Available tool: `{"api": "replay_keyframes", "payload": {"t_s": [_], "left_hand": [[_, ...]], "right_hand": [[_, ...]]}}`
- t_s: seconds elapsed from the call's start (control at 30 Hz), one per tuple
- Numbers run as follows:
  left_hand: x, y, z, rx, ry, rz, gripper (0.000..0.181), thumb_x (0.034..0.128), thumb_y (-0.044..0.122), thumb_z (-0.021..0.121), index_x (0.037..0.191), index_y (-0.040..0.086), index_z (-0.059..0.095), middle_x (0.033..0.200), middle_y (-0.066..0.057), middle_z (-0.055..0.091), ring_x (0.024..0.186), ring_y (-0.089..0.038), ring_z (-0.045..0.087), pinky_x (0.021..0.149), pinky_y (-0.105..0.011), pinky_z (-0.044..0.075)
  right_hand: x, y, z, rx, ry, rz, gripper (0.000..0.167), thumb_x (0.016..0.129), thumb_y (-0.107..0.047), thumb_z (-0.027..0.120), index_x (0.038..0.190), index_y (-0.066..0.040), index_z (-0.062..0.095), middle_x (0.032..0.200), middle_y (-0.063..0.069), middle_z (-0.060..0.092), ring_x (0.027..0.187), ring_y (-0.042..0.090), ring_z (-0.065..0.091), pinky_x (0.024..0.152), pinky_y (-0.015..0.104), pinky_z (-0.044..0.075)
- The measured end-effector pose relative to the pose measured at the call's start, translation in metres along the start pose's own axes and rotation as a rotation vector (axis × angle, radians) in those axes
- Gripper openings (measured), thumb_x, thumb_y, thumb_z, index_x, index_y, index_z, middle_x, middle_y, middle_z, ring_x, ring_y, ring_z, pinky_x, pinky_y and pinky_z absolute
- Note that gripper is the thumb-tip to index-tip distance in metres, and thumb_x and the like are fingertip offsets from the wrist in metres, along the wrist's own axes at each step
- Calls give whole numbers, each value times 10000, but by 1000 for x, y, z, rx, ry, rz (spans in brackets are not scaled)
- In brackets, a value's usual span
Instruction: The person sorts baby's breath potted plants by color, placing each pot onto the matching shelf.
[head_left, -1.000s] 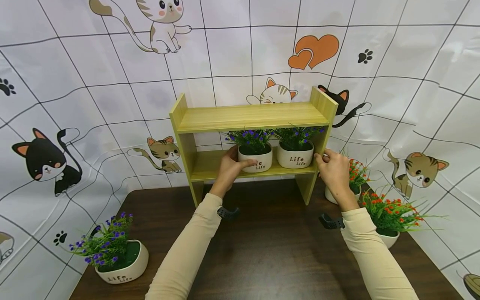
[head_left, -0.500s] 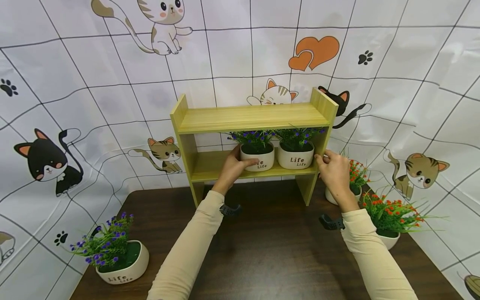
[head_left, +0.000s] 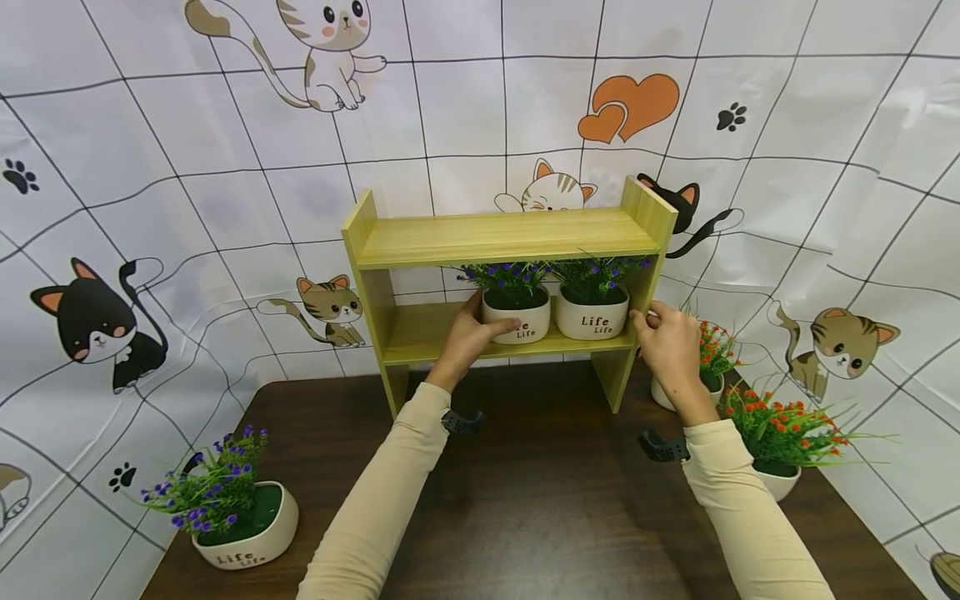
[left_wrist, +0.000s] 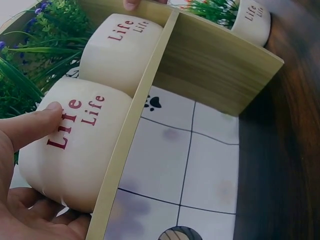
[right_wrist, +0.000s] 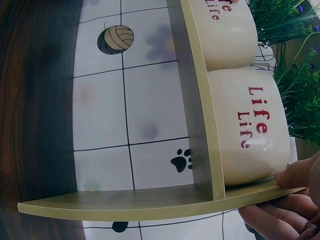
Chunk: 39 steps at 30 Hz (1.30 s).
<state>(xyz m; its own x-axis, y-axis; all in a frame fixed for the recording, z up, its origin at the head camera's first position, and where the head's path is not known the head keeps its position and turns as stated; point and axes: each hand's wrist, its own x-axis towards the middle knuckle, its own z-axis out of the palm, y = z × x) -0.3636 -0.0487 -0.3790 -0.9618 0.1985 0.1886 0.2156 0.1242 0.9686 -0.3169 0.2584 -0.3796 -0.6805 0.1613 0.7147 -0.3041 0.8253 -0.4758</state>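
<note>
Fingers [left_wrist: 25, 197] of the left hand [head_left: 461, 337] are gripping the left white pot [head_left: 534, 318] on the lower board [head_left: 420, 327] of a wooden shelf unit [head_left: 510, 235], the thumb pressing across its lettered front and covering part of the upper word. This pot is standing upright just beside the right white pot [head_left: 592, 321], which is showing "Life" printed twice, and both are bearing green leaves and small purple flowers close under the top board [head_left: 480, 239]. Thumb and fingers of the right hand [head_left: 670, 337] are pinching the right side panel [head_left: 617, 377] at its front edge, the thumb lying near the right white pot; whether it is touching that pot, I cannot tell.

The shelf unit is standing toward the back of a dark brown desk [head_left: 540, 500], before a wall covering [head_left: 465, 108] printed with cats, paw marks and orange hearts. Another purple-flowered pot [head_left: 258, 537] is sitting near the desk's left edge. To the right of the unit, a rear orange-flowered pot [head_left: 662, 395] is sitting partly hidden behind the right hand, and a front orange-flowered pot [head_left: 783, 485] is sitting nearer the viewer. Cream sleeves [head_left: 382, 492] are covering both forearms.
</note>
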Motion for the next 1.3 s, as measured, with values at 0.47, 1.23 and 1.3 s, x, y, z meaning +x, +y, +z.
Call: {"api": "replay_keyframes", "payload": {"t_s": [0.47, 1.23, 1.3], "left_hand": [[-2, 0, -1, -23, 1, 33, 988, 921, 232, 843, 1701, 127, 246, 1619, -140, 474, 1448, -329, 526, 1177, -522, 466], [-24, 7, -21, -23, 121, 62, 667, 989, 63, 703, 1584, -47, 423, 1563, -256, 514, 1481, -426, 485, 1185, -550, 456], [-27, 10, -23, -10, 139, 66, 633, 993, 63, 695, 1568, -37, 451, 1536, -255, 543, 1455, -417, 514, 1166, -546, 472]], "right_hand": [[0, -2, -1, 30, -26, 37, 195, 1007, -77, 708, 1053, 99, 779, 561, 188, 694, 359, -110, 412, 393, 123, 340], [0, 0, 0, -4, -9, 14, 180, 993, -78, 728, 979, 94, 781, 483, 141, 633, 341, -40, 436, 408, 234, 381], [0, 0, 0, -2, -12, 16, 182, 994, -79, 728, 993, 95, 782, 487, 147, 637, 338, -39, 439, 404, 221, 377]]}}
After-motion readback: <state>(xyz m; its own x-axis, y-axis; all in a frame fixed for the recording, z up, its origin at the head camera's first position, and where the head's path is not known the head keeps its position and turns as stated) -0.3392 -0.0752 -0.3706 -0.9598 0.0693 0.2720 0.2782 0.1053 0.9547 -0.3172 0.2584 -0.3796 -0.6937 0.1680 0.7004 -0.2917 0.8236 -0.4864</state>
